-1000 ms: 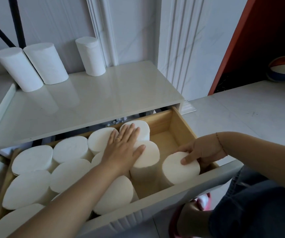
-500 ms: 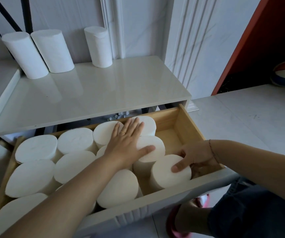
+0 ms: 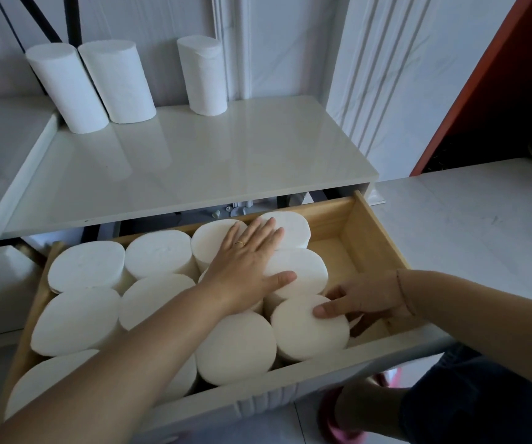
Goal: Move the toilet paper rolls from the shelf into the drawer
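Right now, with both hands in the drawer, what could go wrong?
1. The right hand grips the front-right roll against its neighbours; forcing it in could crush it.
2. The left hand lies flat on packed rolls, so pressure may deform them.
3. Three shelf rolls remain, but the drawer shows only a narrow bare strip on its right; they may not all fit.

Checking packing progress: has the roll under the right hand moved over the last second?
Yes. The roll under the right hand slid left, away from the drawer's right wall, and now touches its neighbours.
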The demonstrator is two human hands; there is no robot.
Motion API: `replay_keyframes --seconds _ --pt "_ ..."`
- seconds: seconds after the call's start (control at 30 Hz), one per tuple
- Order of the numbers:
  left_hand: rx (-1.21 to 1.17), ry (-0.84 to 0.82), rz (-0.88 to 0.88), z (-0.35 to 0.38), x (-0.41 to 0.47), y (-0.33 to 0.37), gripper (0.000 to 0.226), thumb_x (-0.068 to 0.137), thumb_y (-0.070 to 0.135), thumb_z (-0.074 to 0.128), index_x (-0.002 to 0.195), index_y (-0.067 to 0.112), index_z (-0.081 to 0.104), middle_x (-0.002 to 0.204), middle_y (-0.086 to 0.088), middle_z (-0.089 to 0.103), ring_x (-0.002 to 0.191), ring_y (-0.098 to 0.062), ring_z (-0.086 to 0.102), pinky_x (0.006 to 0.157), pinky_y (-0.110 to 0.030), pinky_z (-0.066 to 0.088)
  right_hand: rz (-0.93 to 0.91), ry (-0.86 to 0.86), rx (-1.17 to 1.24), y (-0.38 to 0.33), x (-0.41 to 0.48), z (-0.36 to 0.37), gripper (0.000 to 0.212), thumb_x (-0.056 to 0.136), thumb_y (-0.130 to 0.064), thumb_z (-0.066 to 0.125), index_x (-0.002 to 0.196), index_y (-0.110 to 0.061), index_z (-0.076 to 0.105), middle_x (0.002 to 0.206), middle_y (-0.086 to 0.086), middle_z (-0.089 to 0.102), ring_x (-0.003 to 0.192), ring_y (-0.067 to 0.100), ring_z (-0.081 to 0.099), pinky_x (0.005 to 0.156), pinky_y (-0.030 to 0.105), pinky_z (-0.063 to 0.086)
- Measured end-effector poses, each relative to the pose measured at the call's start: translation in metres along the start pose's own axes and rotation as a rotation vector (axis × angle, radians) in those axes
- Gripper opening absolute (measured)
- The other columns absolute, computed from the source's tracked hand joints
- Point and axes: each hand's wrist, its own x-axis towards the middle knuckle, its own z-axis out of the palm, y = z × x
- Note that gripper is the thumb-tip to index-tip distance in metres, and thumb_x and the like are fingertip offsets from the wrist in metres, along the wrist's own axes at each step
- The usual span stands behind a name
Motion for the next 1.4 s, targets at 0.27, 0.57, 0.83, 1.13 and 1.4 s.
replay_keyframes --seconds 0.27,0.57,0.83,1.13,1.4 --pt "0.001 0.237 -0.108 -0.037 0.005 -0.051 0.075 0.088 0.067 0.009 0.148 0.021 0.007 0.158 0.004 0.001 0.143 -0.010 -0.009 0.116 -0.036 -0.005 -0.169 0.521 -0.552 -0.074 -0.020 -0.081 0.049 0.082 -0.058 0.052 0.079 -0.013 0.070 0.077 0.002 0.075 0.063 0.012 0.064 0.063 0.017 0.050" --pt "-0.044 0.200 -0.336 -0.074 0.060 -0.123 0.074 0.087 0.064 0.012 0.148 0.022 0.008 0.158 0.004 0.005 0.144 -0.011 -0.003 0.116 -0.037 -0.005 -0.670 0.937 0.040 -0.229 0.098 -0.130 0.074 0.080 -0.046 0.072 0.137 -0.012 0.041 0.134 0.009 0.052 0.120 0.021 0.053 0.100 0.033 0.044" --pt "0.013 0.133 -0.299 -0.064 0.060 -0.138 0.085 0.077 0.071 -0.003 0.148 0.025 0.004 0.158 0.008 -0.001 0.143 -0.007 -0.007 0.117 -0.037 -0.004 -0.746 0.990 0.215 -0.320 0.168 -0.152 0.095 0.079 -0.044 0.072 0.150 -0.011 0.018 0.154 0.006 0.031 0.138 0.022 0.037 0.108 0.031 0.034" --pt "0.029 0.174 -0.288 -0.062 0.059 -0.135 0.088 0.073 0.070 -0.008 0.148 0.024 0.003 0.158 0.007 -0.002 0.143 -0.009 -0.007 0.116 -0.036 -0.006 -0.859 1.018 0.344 -0.360 0.192 -0.165 0.095 0.072 -0.034 0.076 0.146 -0.018 0.019 0.136 -0.003 0.043 0.113 0.019 0.048 0.085 0.028 0.040" --pt "0.034 0.166 -0.286 -0.059 0.059 -0.136 0.085 0.076 0.070 -0.006 0.148 0.025 0.004 0.158 0.007 0.000 0.143 -0.008 -0.005 0.115 -0.034 -0.006 -0.883 1.040 0.244 -0.332 0.175 -0.160 0.081 0.066 -0.039 0.078 0.132 -0.022 0.035 0.111 -0.007 0.053 0.105 0.018 0.056 0.088 0.034 0.050"
